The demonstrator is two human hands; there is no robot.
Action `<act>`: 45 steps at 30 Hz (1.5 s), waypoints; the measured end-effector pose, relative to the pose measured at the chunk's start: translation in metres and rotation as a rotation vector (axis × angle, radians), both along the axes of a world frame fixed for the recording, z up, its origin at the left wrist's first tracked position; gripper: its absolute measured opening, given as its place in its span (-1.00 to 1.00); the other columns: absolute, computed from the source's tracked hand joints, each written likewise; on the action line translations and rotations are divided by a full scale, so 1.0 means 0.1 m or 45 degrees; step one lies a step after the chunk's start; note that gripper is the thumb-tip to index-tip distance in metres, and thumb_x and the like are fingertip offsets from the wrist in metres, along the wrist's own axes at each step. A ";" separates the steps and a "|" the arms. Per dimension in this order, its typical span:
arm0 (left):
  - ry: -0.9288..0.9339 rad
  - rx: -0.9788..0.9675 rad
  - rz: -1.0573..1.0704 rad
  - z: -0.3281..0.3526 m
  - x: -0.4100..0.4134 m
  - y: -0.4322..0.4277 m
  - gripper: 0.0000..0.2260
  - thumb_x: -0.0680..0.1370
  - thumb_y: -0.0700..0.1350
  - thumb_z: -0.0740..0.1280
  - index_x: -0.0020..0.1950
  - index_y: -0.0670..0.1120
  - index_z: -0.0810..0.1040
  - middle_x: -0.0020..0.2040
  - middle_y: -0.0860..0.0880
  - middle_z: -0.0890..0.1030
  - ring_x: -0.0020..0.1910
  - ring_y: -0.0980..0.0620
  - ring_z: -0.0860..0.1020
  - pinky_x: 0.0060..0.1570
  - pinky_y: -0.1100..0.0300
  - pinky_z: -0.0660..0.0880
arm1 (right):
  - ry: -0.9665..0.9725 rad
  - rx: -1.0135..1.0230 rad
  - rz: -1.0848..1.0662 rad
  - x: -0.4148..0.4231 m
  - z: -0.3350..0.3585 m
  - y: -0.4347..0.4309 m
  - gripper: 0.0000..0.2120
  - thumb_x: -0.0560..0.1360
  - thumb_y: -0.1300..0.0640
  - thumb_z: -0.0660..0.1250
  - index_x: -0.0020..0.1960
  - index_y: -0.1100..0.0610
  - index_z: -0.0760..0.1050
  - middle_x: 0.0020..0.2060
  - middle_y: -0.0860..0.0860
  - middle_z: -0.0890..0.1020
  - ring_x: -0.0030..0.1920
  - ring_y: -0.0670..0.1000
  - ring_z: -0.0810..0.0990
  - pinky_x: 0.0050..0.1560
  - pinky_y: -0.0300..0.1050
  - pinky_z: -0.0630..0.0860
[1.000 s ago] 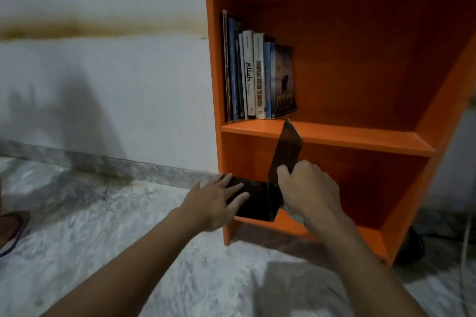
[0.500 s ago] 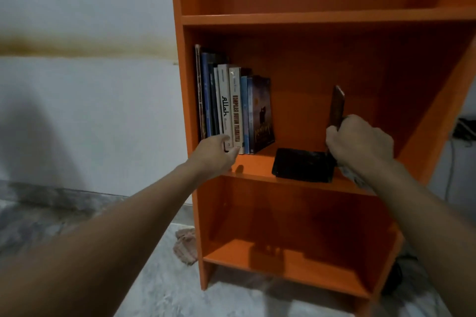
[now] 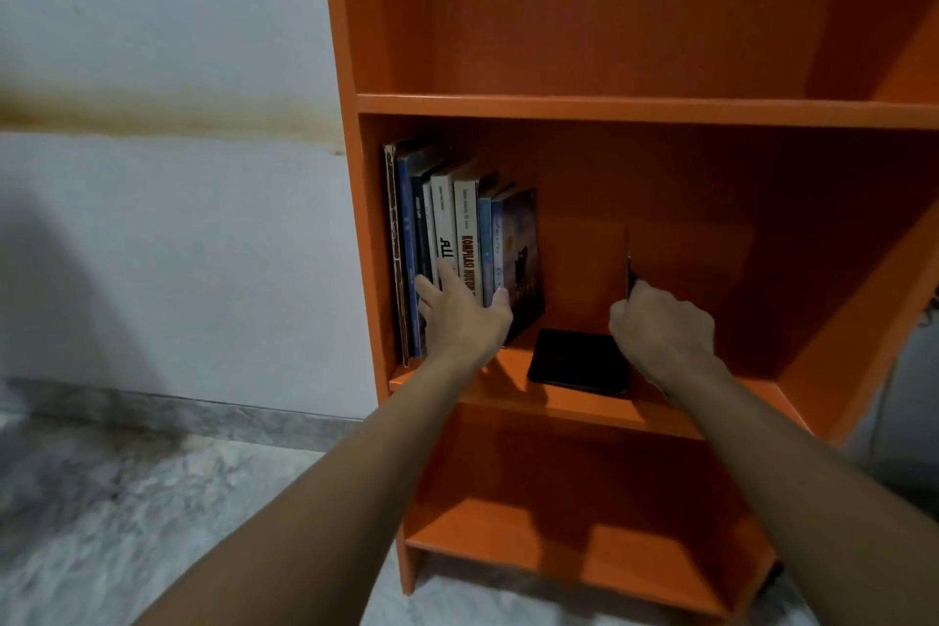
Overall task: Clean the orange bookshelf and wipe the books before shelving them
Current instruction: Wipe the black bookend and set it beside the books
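Two hands set a black bookend (image 3: 574, 361) beside a row of books (image 3: 442, 219) on the middle shelf of an orange bookshelf (image 3: 609, 109).
The left hand (image 3: 460, 315) presses spread, fairly straight fingers on the spines, thumb against the dark-covered end book (image 3: 523, 239), which leans toward the right hand. The right hand (image 3: 660, 330) is clenched around the bookend's thin upright plate, seen edge-on; its flat base lies on the shelf between the hands. The bookend looks like stiff, light sheet metal, best held by the plate. The books look light but ready to topple. One white spine (image 3: 466, 219) reads "KOMPILASI HUKU…", the rest hidden by the left hand; other lettering is unreadable.
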State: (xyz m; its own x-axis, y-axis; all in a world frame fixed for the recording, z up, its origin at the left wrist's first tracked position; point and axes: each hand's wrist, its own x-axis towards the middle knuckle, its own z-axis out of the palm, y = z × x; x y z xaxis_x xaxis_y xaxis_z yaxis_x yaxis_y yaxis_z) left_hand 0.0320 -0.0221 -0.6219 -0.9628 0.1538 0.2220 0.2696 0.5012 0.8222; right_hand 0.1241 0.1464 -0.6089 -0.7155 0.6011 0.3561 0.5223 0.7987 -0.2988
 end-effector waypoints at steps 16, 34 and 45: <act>0.157 0.243 0.747 -0.13 -0.40 0.60 -0.06 0.29 0.40 0.43 0.43 -0.15 0.20 0.39 -0.22 0.19 0.42 -0.23 0.18 0.41 -0.13 0.14 | -0.119 -0.559 -0.040 -0.48 -0.09 0.25 -0.65 0.60 0.28 0.11 -0.32 0.01 0.34 -0.29 -0.04 0.46 -0.16 -0.02 0.57 -0.13 -0.14 0.60; 0.046 0.410 0.665 -0.21 -0.61 0.64 0.16 0.10 0.23 0.61 0.49 -0.13 0.06 0.38 -0.17 0.35 0.37 -0.21 0.34 0.32 -0.16 0.35 | -0.617 -0.209 0.098 -0.64 0.03 0.24 -0.76 0.54 0.31 0.18 -0.28 0.16 0.43 -0.27 0.02 0.48 -0.16 0.05 0.55 -0.20 -0.07 0.55; 0.108 0.349 0.518 -0.15 -0.60 0.55 0.17 0.20 0.24 0.58 0.55 -0.15 -0.05 0.42 -0.20 0.33 0.36 -0.23 0.35 0.28 -0.07 0.37 | -0.757 -0.609 0.535 -1.43 -0.22 0.02 -0.81 0.50 0.20 0.24 -0.23 0.13 0.27 -0.33 0.00 0.27 -0.37 -0.09 0.24 -0.54 -0.41 0.27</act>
State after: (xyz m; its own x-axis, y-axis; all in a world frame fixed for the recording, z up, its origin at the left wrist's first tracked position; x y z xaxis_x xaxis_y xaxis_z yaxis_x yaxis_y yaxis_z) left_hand -0.0281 0.0328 -0.6373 -0.9094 -0.3058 0.2819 0.1689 0.3479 0.9222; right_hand -0.0193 0.1485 -0.6313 -0.8986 0.2351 -0.3704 0.3884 0.8189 -0.4225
